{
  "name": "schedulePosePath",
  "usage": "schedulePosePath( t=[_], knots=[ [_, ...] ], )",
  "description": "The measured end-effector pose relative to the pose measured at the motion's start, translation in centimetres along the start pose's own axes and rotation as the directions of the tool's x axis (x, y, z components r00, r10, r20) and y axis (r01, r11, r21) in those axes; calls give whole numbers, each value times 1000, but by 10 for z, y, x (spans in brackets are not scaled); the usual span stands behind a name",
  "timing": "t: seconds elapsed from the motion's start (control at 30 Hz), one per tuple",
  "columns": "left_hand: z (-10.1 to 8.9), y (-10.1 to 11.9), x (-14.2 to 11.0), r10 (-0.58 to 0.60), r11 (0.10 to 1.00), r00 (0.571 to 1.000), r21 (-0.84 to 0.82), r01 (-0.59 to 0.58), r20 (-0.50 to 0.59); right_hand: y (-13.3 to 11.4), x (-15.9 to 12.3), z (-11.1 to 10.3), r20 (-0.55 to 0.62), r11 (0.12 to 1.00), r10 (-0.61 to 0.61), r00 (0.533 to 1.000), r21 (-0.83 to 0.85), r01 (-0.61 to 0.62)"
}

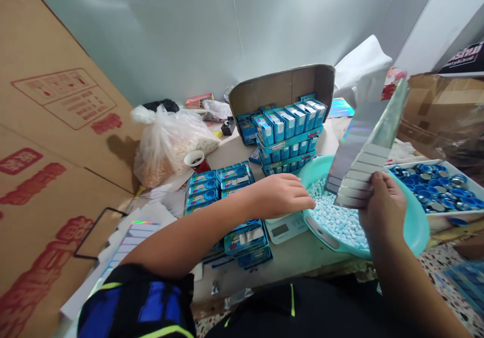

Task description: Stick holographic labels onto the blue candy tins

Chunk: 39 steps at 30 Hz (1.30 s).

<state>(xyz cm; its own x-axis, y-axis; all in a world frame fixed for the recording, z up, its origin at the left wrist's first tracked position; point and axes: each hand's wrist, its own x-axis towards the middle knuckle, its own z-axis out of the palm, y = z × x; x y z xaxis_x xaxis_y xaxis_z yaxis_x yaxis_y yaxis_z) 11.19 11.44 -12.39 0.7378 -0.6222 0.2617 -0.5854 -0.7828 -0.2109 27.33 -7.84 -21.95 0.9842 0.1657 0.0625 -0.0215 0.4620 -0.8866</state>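
My right hand point(382, 208) pinches sheets of silver, shiny sticker strips point(357, 174) by their lower right edge, holding them tilted above a turquoise basin point(418, 232). Small pale blue and white candies point(338, 219) fill the basin's bottom. My left hand point(285, 194) hovers palm down near the basin's left rim, fingers loosely stretched towards the sheets; its thumb and underside are hidden. Under and beside my left arm lie rows of blue candy boxes point(202, 186), a few with silver strips on them. A small digital scale point(293, 227) sits below my left hand.
Behind stand stacked trays of blue boxes point(289, 138) and an open carton point(264, 88). A plastic bag point(166, 141) and a red cup point(196, 161) are at the left, by a large carton point(56, 141). A white tray point(434, 214) of blue lids is at the right.
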Motion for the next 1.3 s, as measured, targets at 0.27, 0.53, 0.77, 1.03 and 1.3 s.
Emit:
schedulePosePath(
  t=[0.27, 0.53, 0.77, 1.03, 1.3],
  knots=[
    [-1, -1, 1, -3, 1000, 1000, -30, 4, 15, 5, 11, -6, -60, 987, 161, 985, 38, -159],
    [3, -2, -1, -12, 994, 999, -104, 15, 30, 10, 14, -8, 1, 975, 210, 978, 71, -209],
    [4, 0, -2, -49, 992, 999, -113, 50, 13, 21, 22, -13, 52, 950, 276, 960, 134, -280],
    [2, 3, -1, -100, 987, 989, -112, 113, 111, 29, 30, -20, 72, 933, 341, 937, 95, -347],
    [2, 4, -2, -103, 987, 981, -106, 121, 163, 30, 30, -21, 73, 897, 420, 905, 117, -426]
  ],
)
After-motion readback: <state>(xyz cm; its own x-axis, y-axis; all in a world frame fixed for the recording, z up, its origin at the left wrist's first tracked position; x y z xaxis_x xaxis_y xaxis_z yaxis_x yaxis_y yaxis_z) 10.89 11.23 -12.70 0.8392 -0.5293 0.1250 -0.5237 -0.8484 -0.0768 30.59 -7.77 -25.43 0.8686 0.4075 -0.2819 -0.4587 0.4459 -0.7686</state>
